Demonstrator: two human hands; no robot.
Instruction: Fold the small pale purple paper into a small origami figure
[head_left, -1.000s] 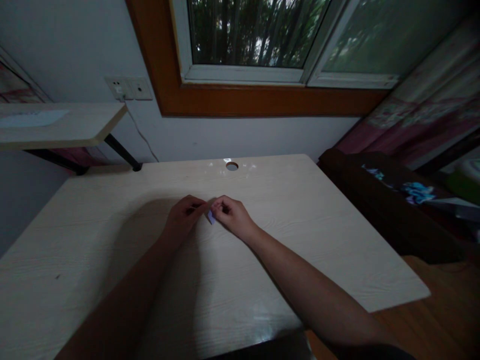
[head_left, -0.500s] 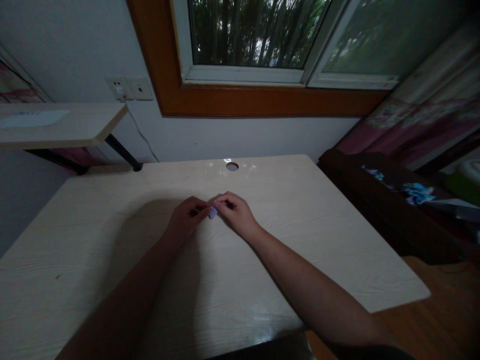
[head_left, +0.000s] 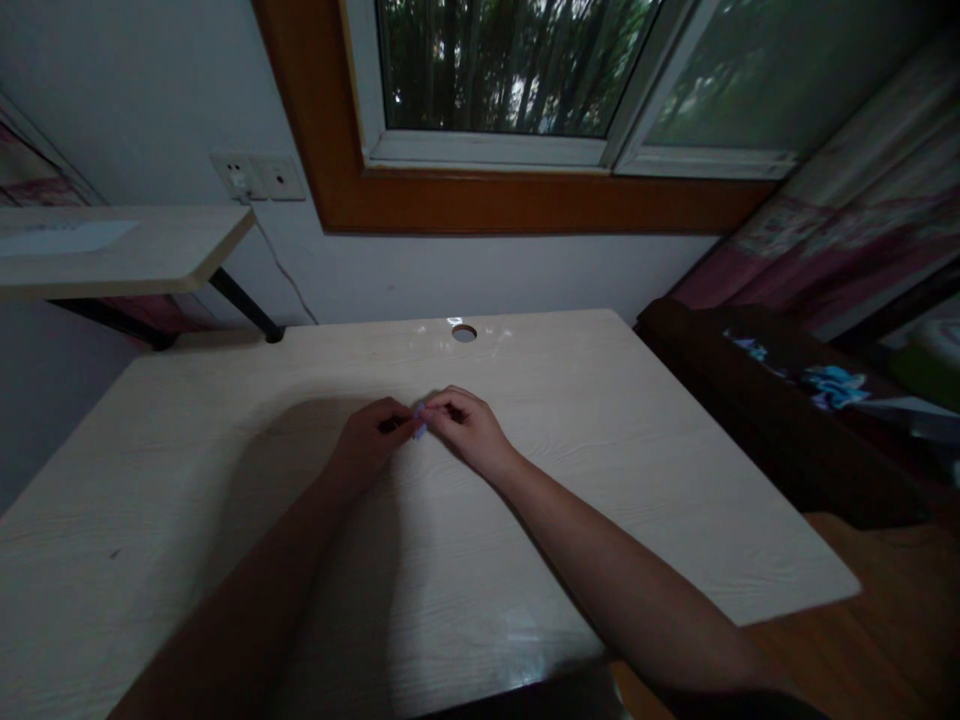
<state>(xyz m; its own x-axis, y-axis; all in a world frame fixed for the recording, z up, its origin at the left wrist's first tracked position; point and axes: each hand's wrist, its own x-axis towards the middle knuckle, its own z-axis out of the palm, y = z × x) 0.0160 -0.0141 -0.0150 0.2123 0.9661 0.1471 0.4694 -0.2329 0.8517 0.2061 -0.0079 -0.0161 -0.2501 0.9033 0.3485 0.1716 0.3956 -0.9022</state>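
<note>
A small, pale purple folded piece that looks like paper [head_left: 420, 430] is pinched between my two hands, just above or on the desk top [head_left: 585, 400]. My left hand [head_left: 371, 437] has its thumb and forefinger closed on the piece's left side. From the other side, my right hand [head_left: 469, 425] grips it with thumb and forefinger. The fingertips of both hands nearly meet and cover much of the piece, so its full shape is hidden.
A round cable hole [head_left: 464, 334] sits near the desk's back edge. At left, a raised shelf [head_left: 187, 265] stands on black legs. Behind are a window [head_left: 517, 150], a socket [head_left: 259, 177] and a white cord [head_left: 285, 270]. A dark brown sofa-like piece [head_left: 720, 380] is at right.
The purple piece has turned and shifted slightly left, showing a narrower side. My right fingertips have moved a little left with it; both hands keep their pinch.
</note>
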